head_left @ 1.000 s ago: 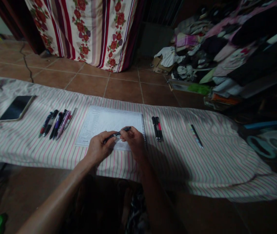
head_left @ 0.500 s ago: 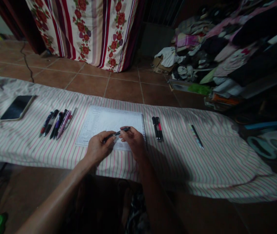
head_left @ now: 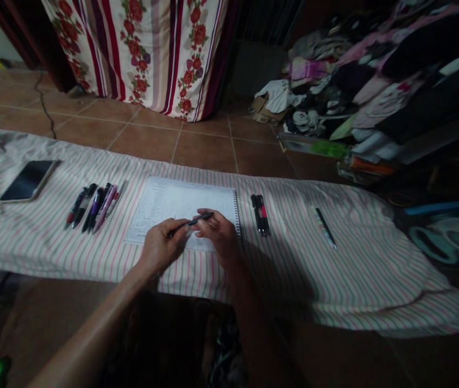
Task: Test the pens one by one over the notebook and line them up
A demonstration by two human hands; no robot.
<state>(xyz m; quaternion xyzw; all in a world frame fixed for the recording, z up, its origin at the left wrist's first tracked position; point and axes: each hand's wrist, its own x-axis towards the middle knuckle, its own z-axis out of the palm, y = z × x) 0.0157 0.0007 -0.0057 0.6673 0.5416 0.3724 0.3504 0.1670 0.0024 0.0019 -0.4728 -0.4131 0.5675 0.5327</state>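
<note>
Barely anything moved: left hand [head_left: 160, 247] and right hand [head_left: 220, 238] keep their grip clamped on the pen [head_left: 196, 220], mid-frame over the notebook [head_left: 180, 196].

A dark phone [head_left: 28, 180] lies at the left end of the striped cloth [head_left: 375, 269], with a row of pens [head_left: 94, 206] side by side near it. Two pens [head_left: 260, 214] lie touching right of centre, a single pen [head_left: 325, 227] well apart beyond them. Behind: tiled floor [head_left: 205, 145], a floral curtain [head_left: 152, 48], a heap of clothes [head_left: 354, 81]
</note>
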